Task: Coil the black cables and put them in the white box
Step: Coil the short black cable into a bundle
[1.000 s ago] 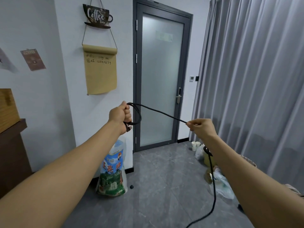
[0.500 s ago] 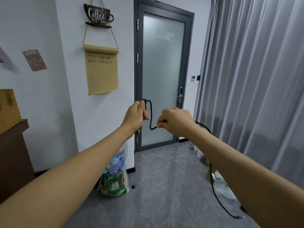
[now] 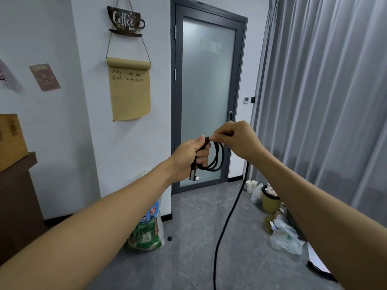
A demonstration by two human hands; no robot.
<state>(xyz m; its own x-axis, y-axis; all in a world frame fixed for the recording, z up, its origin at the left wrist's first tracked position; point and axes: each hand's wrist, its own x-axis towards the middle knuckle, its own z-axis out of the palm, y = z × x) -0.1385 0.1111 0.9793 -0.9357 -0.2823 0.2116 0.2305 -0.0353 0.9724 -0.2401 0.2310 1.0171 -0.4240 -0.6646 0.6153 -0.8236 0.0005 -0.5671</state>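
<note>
A black cable (image 3: 217,158) hangs in a few small loops from my left hand (image 3: 189,156), held at chest height in front of the glass door. Its grey angled plug (image 3: 193,175) sticks out below that fist. My right hand (image 3: 236,139) pinches the cable just right of the loops, touching the left hand's fingertips. The loose tail (image 3: 228,216) drops from under my right wrist down to the bottom edge of the view. No white box shows for certain; a white corner (image 3: 314,256) peeks out at the lower right behind my right arm.
A frosted glass door (image 3: 207,97) stands straight ahead, grey curtains (image 3: 326,91) to its right. A printed sack (image 3: 149,229) leans on the wall. A yellow bin (image 3: 270,200), paper cups and plastic bags (image 3: 284,235) litter the floor right. A dark wooden counter (image 3: 16,185) stands left.
My right hand, stretched out to the right a second ago, came in to my left hand and laid cable there. The bundle now shows more loops, and the tail hangs straighter.
</note>
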